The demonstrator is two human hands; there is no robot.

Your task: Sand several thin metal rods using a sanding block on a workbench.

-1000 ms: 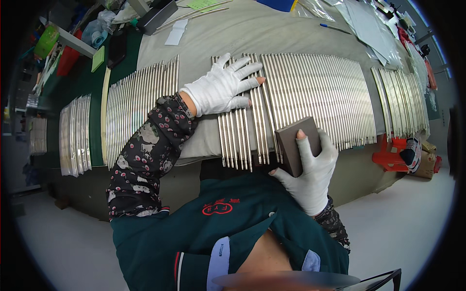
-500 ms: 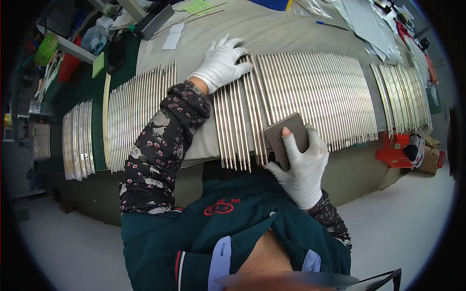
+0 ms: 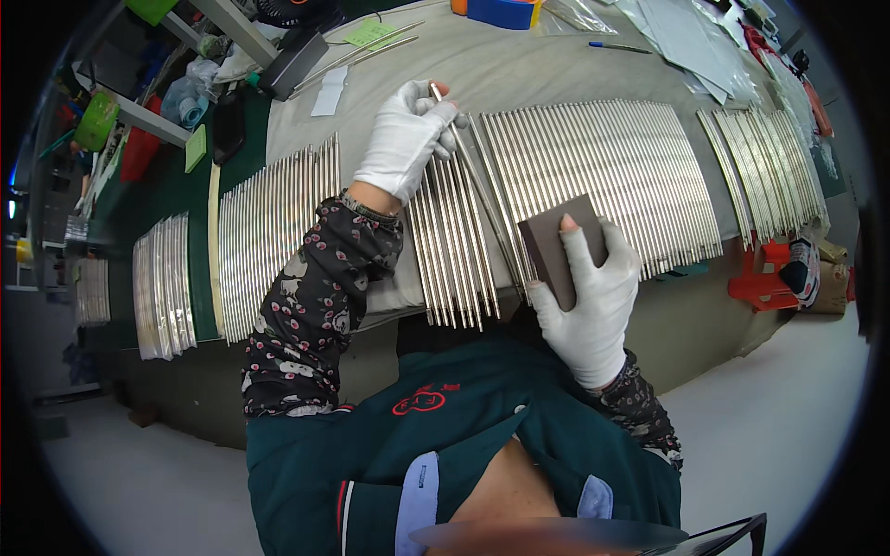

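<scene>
Workbench (image 3: 556, 69) w/ a grey-beige cloth top fills the upper half of the frame; a green mat strip sits at its left. Across it, mid-frame, lie long rows of thin silvery metal rods (image 3: 603, 176), side by side and touching, in several batches: a big one centre-right, another at right (image 3: 765, 167), one centre-left (image 3: 273, 232), smaller ones far left (image 3: 162, 278).

Left hand (image 3: 403, 139), white glove, is at upper centre, fingers curled round the far end of one rod (image 3: 468, 171), which is lifted at that end and runs at a slant across the others toward the lower right. Right hand (image 3: 584, 296), white glove w/ bare fingertip showing, is closed on a dark brown sanding block (image 3: 561, 246), thumb under, forefinger on top, approx. over the near end of the slanted rod; can't tell if block touches it.

Handling, by my guess: rod looks light, stiff, smooth so prob. slippery in gloves; long and thin, so may flex or swing if held at one tip only. Better grip near an end w/ the other end supported. Block looks slightly soft, easy to pinch.

Containers: a blue box (image 3: 501, 11) at top centre, contents not visible; clear plastic bags (image 3: 579, 14) beside it, contents unclear. Red item at right edge (image 3: 765, 278), unclear.
</scene>
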